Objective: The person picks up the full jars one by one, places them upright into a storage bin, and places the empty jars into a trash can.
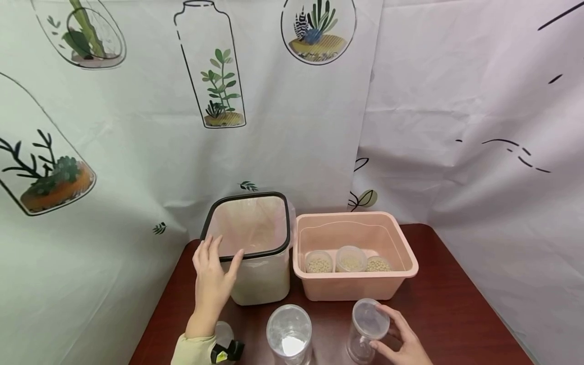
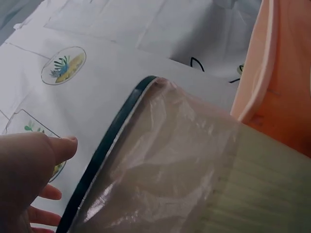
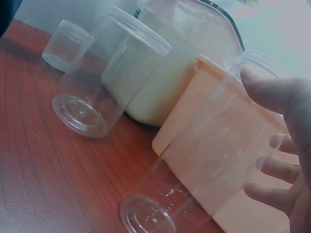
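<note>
My left hand (image 1: pixel 212 279) is raised beside the front left of a lined trash bin (image 1: pixel 262 284), its fingers spread and nothing held. In the left wrist view, the thumb and fingers lie close to the bin's dark rim (image 2: pixel 109 138); whether they touch it I cannot tell. Around the upper right side of a tall clear jar (image 1: pixel 362 337) curl the thumb and fingers of my right hand (image 1: pixel 401 337). The jar has a frosted top and stands on the table. Left of it is a wider clear jar (image 1: pixel 289 332).
A peach basin (image 1: pixel 351 289) stands behind the jars, right of the bin. Inside are three small tubs of pale beans (image 1: pixel 351 261). A small clear tub (image 3: pixel 65 46) stands near my left forearm. Printed cloth (image 1: pixel 292 142) hangs behind the brown table (image 1: pixel 456 324).
</note>
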The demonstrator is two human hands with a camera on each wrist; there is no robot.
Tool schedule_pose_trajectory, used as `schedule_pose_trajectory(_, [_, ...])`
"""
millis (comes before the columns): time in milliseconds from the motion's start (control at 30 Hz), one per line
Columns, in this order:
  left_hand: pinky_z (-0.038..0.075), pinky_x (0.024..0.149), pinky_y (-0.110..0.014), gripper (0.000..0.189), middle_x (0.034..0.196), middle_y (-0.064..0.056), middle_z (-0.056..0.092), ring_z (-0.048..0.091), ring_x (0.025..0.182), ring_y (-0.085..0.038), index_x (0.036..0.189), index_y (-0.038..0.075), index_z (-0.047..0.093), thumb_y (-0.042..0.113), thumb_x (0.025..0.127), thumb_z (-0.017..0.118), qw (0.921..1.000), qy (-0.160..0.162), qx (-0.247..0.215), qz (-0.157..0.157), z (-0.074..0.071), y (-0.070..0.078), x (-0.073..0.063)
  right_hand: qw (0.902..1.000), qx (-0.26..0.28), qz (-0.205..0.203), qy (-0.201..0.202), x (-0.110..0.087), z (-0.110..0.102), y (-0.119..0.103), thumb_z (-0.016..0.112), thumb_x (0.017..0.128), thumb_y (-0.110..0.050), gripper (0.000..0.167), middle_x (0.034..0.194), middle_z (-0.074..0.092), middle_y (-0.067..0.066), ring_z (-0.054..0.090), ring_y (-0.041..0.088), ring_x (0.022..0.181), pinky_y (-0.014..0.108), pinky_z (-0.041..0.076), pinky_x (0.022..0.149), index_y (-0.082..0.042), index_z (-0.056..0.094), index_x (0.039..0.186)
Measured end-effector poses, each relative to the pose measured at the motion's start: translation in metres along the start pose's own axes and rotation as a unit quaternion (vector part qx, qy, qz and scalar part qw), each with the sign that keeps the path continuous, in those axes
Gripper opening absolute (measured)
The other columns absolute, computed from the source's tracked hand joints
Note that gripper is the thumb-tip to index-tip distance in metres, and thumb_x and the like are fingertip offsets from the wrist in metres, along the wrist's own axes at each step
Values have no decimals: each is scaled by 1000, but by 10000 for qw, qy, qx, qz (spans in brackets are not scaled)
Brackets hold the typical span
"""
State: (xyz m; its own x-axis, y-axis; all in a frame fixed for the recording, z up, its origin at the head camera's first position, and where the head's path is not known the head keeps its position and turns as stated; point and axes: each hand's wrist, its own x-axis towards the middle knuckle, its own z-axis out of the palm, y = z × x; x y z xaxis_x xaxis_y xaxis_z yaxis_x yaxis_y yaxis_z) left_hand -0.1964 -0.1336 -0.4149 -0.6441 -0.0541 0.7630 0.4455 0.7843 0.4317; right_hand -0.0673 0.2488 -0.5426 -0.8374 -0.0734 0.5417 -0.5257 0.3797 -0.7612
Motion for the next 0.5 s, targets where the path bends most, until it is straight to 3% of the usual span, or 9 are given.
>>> schedule_pose_trajectory(200, [41,84,-59,56,127,-32,44,33,121,-48,120,-8,53,20,77,76,10000,-35,67,13,6,-9,-6,9990,-126,349,239,1,4,-5,83,64,0,77,125,48,-1,59,6,95,28,53,68,-1,45,130])
schedule_pose_trajectory(367, [22,101,-61,48,129,-32,45,30,124,-50,116,-9,58,21,81,72,9998,-160,60,66,9,-13,-10,9959,-281,751,413,0,7,-12,84,62,0,76,123,50,-3,59,5,94,27,53,67,-5,48,129])
schedule_pose_trajectory(500, [14,104,-60,45,131,-30,44,30,125,-49,117,-7,60,23,84,68,9998,-167,-17,122,12,-14,-11,9936,-323,869,650,1,7,-16,84,61,1,75,121,53,-1,60,5,92,26,53,66,-5,50,128])
